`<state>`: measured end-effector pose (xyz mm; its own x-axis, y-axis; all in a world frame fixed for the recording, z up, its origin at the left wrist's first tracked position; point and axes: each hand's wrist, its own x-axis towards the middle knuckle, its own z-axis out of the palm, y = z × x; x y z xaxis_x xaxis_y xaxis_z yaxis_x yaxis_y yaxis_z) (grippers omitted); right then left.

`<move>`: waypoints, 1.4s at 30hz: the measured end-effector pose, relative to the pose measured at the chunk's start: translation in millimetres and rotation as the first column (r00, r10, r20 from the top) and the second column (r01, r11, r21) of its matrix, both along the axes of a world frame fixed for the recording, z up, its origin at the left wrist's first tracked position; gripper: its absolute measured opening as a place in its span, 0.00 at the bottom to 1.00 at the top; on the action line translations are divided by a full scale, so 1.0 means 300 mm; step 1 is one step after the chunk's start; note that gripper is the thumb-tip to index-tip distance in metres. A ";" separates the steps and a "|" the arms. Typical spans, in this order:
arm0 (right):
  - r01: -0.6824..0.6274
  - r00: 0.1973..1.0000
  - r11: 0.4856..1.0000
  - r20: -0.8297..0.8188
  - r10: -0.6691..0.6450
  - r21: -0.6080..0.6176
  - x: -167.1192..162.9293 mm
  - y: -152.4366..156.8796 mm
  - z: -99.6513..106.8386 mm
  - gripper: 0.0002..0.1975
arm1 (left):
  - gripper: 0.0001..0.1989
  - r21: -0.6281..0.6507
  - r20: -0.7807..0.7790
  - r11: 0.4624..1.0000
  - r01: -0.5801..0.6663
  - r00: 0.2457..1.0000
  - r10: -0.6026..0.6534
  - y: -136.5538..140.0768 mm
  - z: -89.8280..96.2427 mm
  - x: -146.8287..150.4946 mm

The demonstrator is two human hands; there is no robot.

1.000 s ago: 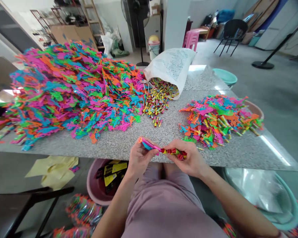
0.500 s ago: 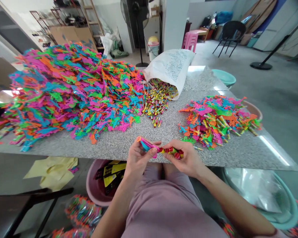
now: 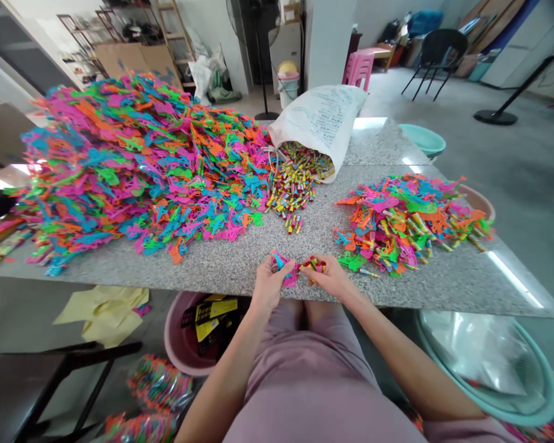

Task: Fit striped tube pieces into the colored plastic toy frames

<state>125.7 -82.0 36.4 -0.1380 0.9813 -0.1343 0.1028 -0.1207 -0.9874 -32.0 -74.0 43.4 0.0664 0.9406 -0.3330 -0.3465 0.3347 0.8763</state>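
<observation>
Farther over the near side of the desk point(image 3: 221, 264) than before, the left hand point(image 3: 268, 282) is pinching holey pink-and-blue toys point(image 3: 289, 279); just beside, the right hand point(image 3: 331, 275) is curling closed around red-and-yellow tubes point(image 3: 314, 265).

Head view: we look forward and down from the wearer's head.
Lap point(image 3: 332, 326): nearest us, bottom centre.
Tabletop point(image 3: 221, 264): we see it close, across mid-frame.
Floor point(image 3: 512, 166): farther off, upper right.

Plastic pieces point(image 3: 290, 280), glossy stone-like tabletop point(image 3: 231, 266)
</observation>
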 end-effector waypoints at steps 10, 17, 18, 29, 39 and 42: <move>-0.082 0.825 0.954 0.556 -0.096 0.287 -0.011 0.030 -0.161 0.12 | 0.22 -0.038 -0.060 0.999 0.011 0.998 -0.013 0.061 -0.188 0.011; -0.128 0.748 0.957 0.659 -0.080 0.261 -0.026 0.035 -0.147 0.13 | 0.22 0.034 -0.077 0.997 0.070 0.995 -0.068 0.073 -0.178 -0.010; -0.151 0.742 0.952 0.667 -0.070 0.268 -0.026 0.035 -0.149 0.12 | 0.22 0.036 -0.083 0.997 0.073 0.994 -0.070 0.073 -0.182 -0.010; -0.242 0.729 0.928 0.684 -0.018 0.282 -0.051 0.021 -0.175 0.06 | 0.21 0.013 -0.029 0.998 -0.056 0.998 0.057 0.052 -0.223 0.013; 0.030 0.316 0.922 0.871 -0.375 0.386 0.232 0.094 0.016 0.09 | 0.26 0.350 -0.563 0.935 -0.055 0.786 0.256 0.243 -0.163 -0.157; 0.133 0.143 0.880 0.870 -0.471 0.455 0.326 0.120 0.052 0.10 | 0.23 0.487 -0.828 0.873 0.027 0.332 0.452 0.366 -0.128 -0.254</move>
<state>223.4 -46.1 52.1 0.2421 0.9223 0.3014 0.9671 -0.2044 -0.1514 -108.2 35.7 5.1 -0.2664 0.9124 0.3108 0.7200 -0.0260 0.6935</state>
